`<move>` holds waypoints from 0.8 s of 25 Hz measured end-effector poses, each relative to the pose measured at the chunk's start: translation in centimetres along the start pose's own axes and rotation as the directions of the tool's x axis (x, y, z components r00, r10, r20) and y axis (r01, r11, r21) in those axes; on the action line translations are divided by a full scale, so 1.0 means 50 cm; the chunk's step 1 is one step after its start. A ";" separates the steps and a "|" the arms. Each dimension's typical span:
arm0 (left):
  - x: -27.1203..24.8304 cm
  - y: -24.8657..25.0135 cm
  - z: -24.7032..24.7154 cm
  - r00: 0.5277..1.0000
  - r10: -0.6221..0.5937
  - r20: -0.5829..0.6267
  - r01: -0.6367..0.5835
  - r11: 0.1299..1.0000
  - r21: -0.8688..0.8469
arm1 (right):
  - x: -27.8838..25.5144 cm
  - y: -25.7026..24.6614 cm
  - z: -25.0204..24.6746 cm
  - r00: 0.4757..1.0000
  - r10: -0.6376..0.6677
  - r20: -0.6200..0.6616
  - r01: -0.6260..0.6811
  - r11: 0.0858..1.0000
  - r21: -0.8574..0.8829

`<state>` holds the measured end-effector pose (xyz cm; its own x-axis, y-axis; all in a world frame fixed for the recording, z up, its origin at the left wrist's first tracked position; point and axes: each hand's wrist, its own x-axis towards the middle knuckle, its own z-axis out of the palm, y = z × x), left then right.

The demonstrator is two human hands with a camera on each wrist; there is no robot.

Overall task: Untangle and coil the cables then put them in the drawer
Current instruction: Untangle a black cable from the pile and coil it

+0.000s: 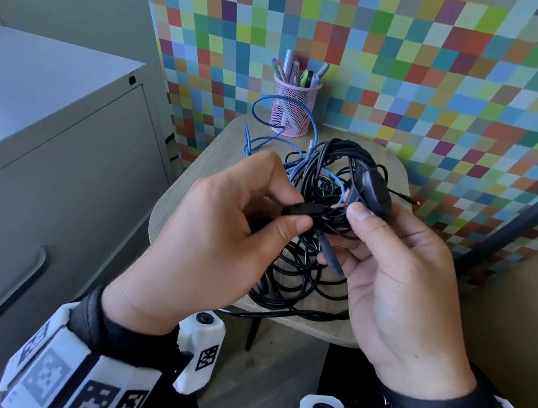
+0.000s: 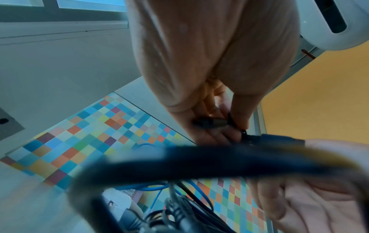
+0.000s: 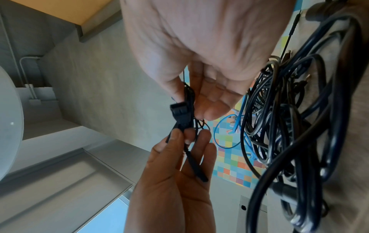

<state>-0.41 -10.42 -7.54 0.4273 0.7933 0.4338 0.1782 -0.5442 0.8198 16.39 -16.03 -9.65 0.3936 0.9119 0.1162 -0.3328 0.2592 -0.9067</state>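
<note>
**Two hands work at a knot of cables**

A big grey cabinet (image 1: 50, 154) stands at 9 o'clock, its drawer front shut. A wall of coloured squares (image 1: 408, 69) fills 12 to 3 o'clock.

In the middle is a small wooden bench (image 1: 198, 169). On it lies a tangle of black cables (image 1: 300, 273), with a blue cable (image 1: 268, 137) looping out toward 12 o'clock. Part of the tangle hangs over the near edge.

The left hand (image 1: 217, 241) is up over the bench. Its grip is closed small: thumb and first finger pinch a black plug (image 1: 297, 209).

The right hand (image 1: 398, 284) is just beside it, at 3 o'clock from it. Its fingers curl round a thin black cable (image 3: 196, 165) and a dark oval piece (image 1: 370, 189) near the thumb. What that piece is, I cannot tell.

A pink mesh cup (image 1: 292, 106) with pens stands at the back of the bench, at 12 o'clock, touching the blue loop.
</note>
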 end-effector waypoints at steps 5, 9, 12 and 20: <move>-0.001 0.002 -0.007 0.995 0.012 0.099 -0.017 0.999 0.044 | -0.002 -0.012 -0.008 0.995 0.007 0.104 0.003 0.995 -0.096; 0.003 0.005 -0.012 0.996 0.084 0.018 -0.086 0.981 0.175 | -0.001 -0.008 -0.014 0.993 -0.057 0.108 0.071 0.990 -0.126; 0.006 0.004 -0.019 0.989 0.136 -0.062 -0.109 0.941 0.319 | -0.001 0.000 -0.010 0.984 -0.124 0.127 0.145 0.975 -0.169; 0.000 0.009 0.009 0.995 -0.069 -0.072 0.083 0.973 0.214 | -0.004 0.014 0.003 0.985 -0.166 0.052 0.174 0.944 -0.281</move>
<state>0.09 -10.78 -7.32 0.3487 0.8466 0.4022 0.3987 -0.5223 0.7538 15.95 -16.00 -10.27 0.3981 0.8717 0.2858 -0.0049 0.3135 -0.9496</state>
